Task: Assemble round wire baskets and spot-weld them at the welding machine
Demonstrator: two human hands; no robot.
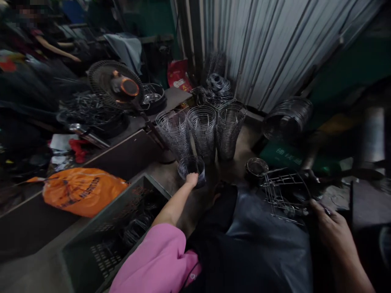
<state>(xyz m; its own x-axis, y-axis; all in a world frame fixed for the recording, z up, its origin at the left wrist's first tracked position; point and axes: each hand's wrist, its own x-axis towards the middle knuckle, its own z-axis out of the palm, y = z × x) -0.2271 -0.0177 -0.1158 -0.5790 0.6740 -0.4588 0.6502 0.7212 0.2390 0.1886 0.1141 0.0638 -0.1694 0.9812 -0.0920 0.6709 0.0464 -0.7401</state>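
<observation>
My left hand [192,179] is stretched forward, its fingers closed on the near rim of a short round stack of wire rings [200,165]. Just behind that stand tall, tapering stacks of wire baskets [201,130], side by side on the floor. On the right, my right hand [331,221] is closed at the edge of a welded wire frame [282,183]; its fingertips are partly in shadow. A small stack of metal rings [257,167] sits beyond the frame's left side. A dark apron [265,244] covers my lap.
A green plastic crate [79,260] holding wire pieces stands at my left, beside an orange bag [82,191]. A fan [116,83] and a pan of wire parts [94,114] are behind. Machinery [372,138] is at right. Another person's arm [56,49] shows far left.
</observation>
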